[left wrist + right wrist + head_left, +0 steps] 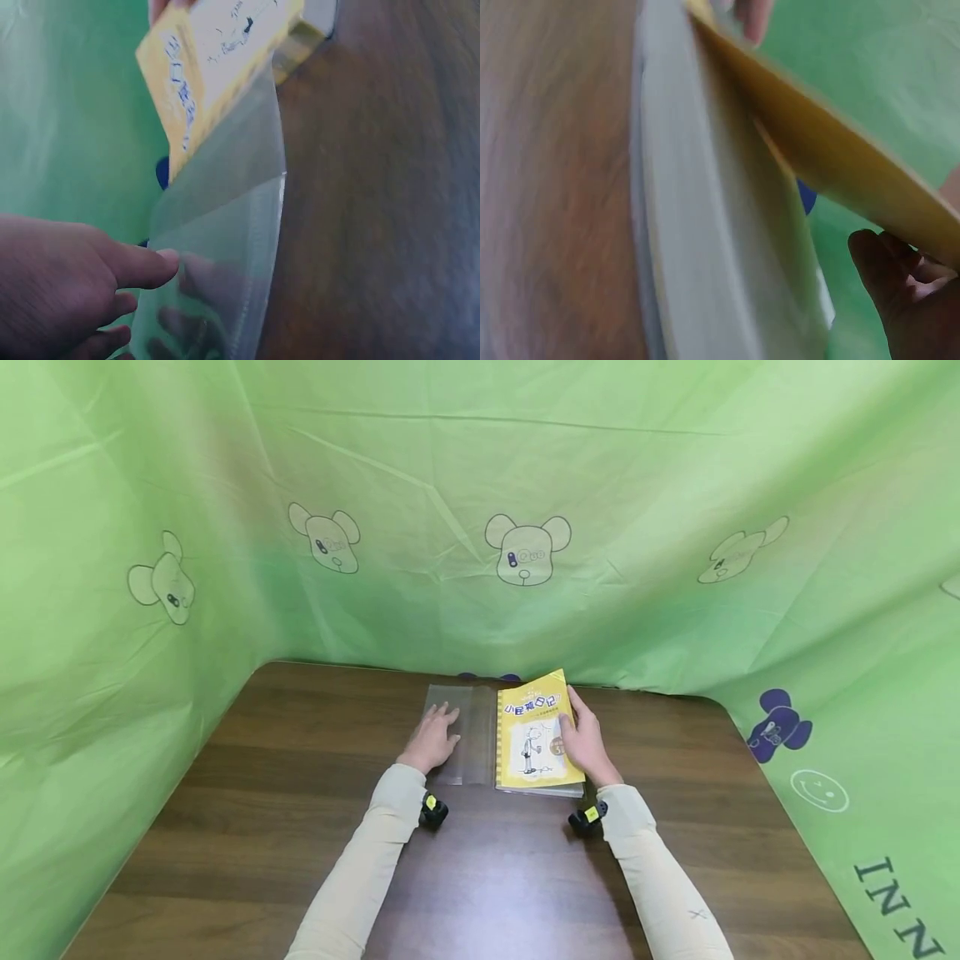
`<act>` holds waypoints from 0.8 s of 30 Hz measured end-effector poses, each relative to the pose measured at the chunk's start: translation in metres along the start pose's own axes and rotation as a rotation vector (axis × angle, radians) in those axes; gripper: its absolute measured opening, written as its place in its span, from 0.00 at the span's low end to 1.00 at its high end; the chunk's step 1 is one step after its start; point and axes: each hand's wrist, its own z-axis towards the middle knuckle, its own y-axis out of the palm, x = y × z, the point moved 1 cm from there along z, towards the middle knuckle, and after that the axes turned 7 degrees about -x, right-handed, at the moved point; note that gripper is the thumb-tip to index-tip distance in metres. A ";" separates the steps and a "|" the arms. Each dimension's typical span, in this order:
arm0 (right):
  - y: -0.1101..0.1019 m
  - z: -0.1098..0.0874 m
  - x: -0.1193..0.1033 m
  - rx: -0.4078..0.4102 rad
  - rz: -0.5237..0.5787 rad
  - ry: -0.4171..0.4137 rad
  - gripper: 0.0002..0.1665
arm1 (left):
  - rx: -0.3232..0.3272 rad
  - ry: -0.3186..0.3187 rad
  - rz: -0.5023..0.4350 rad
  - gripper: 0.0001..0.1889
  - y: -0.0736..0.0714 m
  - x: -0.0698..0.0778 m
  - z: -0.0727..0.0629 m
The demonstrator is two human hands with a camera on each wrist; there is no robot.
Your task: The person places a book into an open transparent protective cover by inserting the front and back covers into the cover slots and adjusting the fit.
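Note:
A yellow book (534, 735) with a cartoon figure and blue lettering lies at the table's far side, right of a clear plastic book cover (476, 735). Its front cover (832, 142) stands lifted from the pages (705, 195) in the right wrist view. My right hand (585, 737) holds that front cover by its right edge, thumb on the printed face and fingers behind. My left hand (432, 737) lies over the left flap of the plastic, fingers spread and thumb (146, 264) stretched out. In the left wrist view the transparent sheet (217, 217) reaches up to the book's spine.
Everything lies on a brown wood-grain table (300, 793). Behind and beside it hangs a green curtain (420, 468) with printed bear heads, close to the table's far edge. Small black devices (433, 811) are strapped to both wrists.

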 end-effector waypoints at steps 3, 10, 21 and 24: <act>0.002 0.000 -0.006 0.013 0.104 0.004 0.34 | -0.028 0.000 0.006 0.26 0.003 -0.004 0.000; 0.003 0.000 -0.018 -0.026 0.218 0.017 0.33 | -0.055 0.003 -0.008 0.25 0.004 -0.007 0.001; 0.007 0.002 -0.032 -0.297 0.399 -0.036 0.36 | -0.094 -0.006 -0.057 0.28 0.001 -0.009 0.002; 0.011 0.002 -0.034 -0.379 0.436 -0.063 0.36 | -0.093 -0.007 -0.057 0.29 0.001 -0.009 0.003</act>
